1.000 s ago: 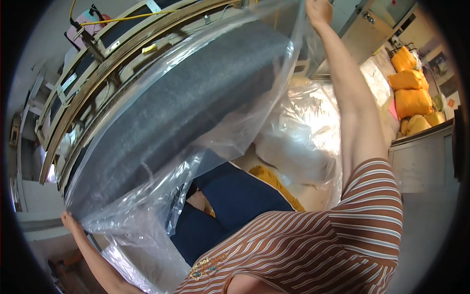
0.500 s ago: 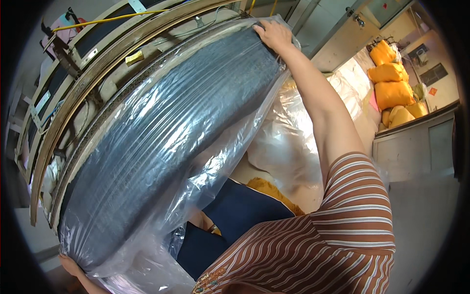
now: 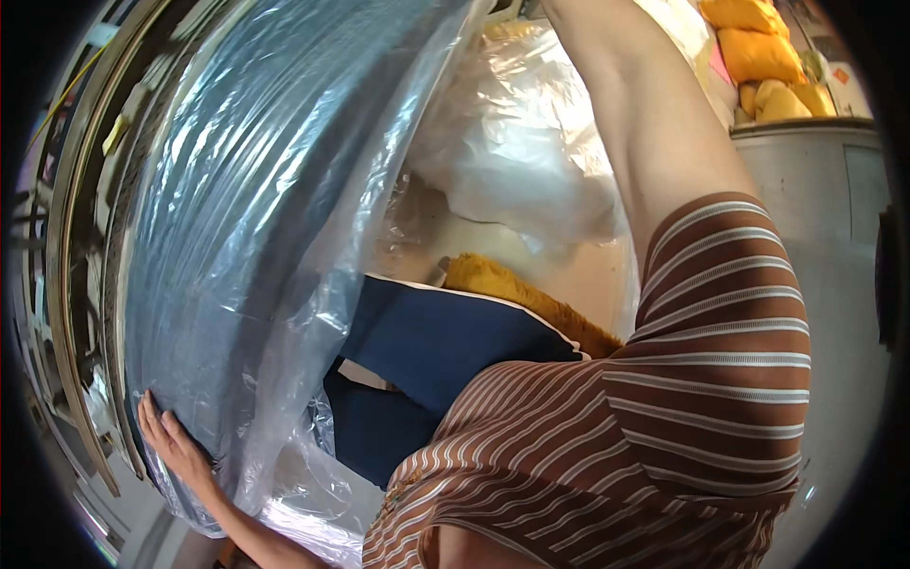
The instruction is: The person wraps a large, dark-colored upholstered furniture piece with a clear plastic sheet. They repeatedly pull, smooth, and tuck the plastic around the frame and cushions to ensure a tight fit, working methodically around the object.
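Observation:
Clear plastic film (image 3: 213,161) lies over a long, dark blue-grey roll or bundle on the left. What the bundle is made of is hard to tell through the shine. My left hand (image 3: 175,441) rests on the film at the bundle's near end, its fingers stretched and a little apart. My right arm reaches up past the top edge, so that hand is out of the picture. Loose film hangs from the bundle's right side beside my dark blue trousers (image 3: 445,327).
Metal rails of a machine frame (image 3: 71,256) run along the left. A heap of crumpled clear plastic (image 3: 531,142) lies on the floor ahead. Beside my legs is a mustard plush thing (image 3: 512,289). Orange bundles (image 3: 763,57) are piled behind a grey cabinet (image 3: 806,180) at the right.
The view has swung down and toward my near side. My left hand has moved from the bundle's near corner onto its top, fingers flattened. My right hand has left the picture.

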The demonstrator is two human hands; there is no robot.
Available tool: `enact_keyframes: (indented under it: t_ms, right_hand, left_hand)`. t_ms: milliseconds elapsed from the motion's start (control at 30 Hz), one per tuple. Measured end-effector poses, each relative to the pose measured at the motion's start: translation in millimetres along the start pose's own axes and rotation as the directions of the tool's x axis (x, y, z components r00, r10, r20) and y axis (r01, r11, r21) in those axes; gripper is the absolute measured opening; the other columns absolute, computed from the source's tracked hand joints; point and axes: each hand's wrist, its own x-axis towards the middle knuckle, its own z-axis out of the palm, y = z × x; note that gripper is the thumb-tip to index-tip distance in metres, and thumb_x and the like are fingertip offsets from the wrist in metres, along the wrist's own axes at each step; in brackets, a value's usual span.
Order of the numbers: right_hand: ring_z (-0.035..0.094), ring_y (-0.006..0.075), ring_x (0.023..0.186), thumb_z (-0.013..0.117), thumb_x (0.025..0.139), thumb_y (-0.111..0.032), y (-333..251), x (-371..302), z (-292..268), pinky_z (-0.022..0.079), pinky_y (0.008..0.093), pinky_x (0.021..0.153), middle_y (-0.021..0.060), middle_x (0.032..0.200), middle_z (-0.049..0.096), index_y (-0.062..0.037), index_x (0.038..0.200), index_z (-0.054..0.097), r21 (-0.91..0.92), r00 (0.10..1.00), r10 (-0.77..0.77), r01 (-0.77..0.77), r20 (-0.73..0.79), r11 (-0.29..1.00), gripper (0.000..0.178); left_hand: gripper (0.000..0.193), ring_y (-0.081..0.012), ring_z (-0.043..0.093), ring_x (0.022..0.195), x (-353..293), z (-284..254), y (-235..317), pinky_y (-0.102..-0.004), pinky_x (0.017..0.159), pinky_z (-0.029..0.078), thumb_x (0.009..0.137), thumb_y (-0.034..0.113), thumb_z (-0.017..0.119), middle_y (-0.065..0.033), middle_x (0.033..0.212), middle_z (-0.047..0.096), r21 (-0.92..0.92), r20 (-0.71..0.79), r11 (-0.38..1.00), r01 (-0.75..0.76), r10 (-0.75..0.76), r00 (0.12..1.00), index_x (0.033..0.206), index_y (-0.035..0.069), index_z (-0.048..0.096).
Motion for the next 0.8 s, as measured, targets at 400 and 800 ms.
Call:
enact_keyframes:
  t_ms: [400, 800]
  right_hand:
    - [0.063, 0.0226, 0.055, 0.056, 0.083, -0.053, 376.0, 4.1, 88.6, 0.052, 0.0347, 0.064, 0.0111, 0.06, 0.064, -0.0007, 0.069, 0.066, -0.136, 0.885, 0.402, -0.44, -0.236, 0.888, 0.055]
    - [0.061, 0.0231, 0.067, 0.046, 0.092, -0.018, 459.5, -148.5, 84.0, 0.048, 0.0346, 0.054, 0.0115, 0.079, 0.061, -0.0028, 0.088, 0.055, 0.989, 0.704, 0.704, -0.016, -0.092, 0.145, 0.018]
  left_hand:
    - [0.043, -0.0281, 0.035, 0.131, 18.5, 17.6, 13.8, -0.038, 0.109, 0.024, 0.1, 0.028, 0.035, -0.0146, 0.138, 0.043, -0.062, -0.054, 0.996, 0.068, -0.071, 0.996, 0.135, 0.004, 0.045]
    - [0.042, -0.0281, 0.041, 0.126, 19.3, 20.0, 8.5, -0.038, 0.106, 0.028, 0.1, 0.025, 0.035, -0.0155, 0.135, 0.047, -0.022, -0.083, 0.999, 0.029, -0.031, 0.996, 0.131, 0.001, 0.048]
